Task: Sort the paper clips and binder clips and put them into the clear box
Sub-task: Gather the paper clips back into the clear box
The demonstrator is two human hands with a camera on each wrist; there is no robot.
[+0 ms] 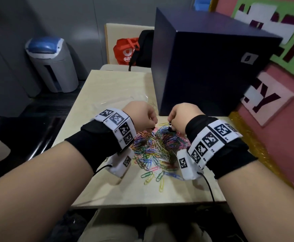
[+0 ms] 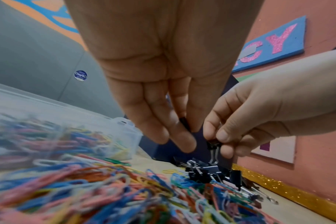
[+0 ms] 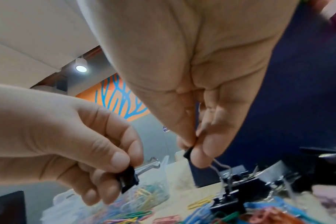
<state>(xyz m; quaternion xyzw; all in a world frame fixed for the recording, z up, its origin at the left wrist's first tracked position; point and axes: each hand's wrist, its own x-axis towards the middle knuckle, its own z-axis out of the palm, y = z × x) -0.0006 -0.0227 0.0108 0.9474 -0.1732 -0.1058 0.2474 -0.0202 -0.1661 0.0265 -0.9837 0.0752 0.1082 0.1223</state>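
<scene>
A heap of coloured paper clips (image 1: 153,149) lies on the light wooden table (image 1: 107,189) under both hands. At its far edge sits a small pile of black binder clips (image 2: 201,171), also seen as binder clips (image 3: 232,191). My left hand (image 2: 184,133) pinches one black binder clip (image 2: 184,124) between thumb and fingers. My right hand (image 3: 194,150) pinches another black binder clip (image 3: 189,153), whose wire handle hangs down. The two hands hover close together just above the pile. The clear box (image 2: 125,130) stands behind the heap on the left and holds several paper clips.
A big dark blue box (image 1: 204,63) stands on the table right behind the hands. The pink wall with signs (image 1: 268,102) closes off the right side. A grey bin (image 1: 53,63), a red bag (image 1: 125,51) and a black backpack (image 1: 144,48) are beyond the table.
</scene>
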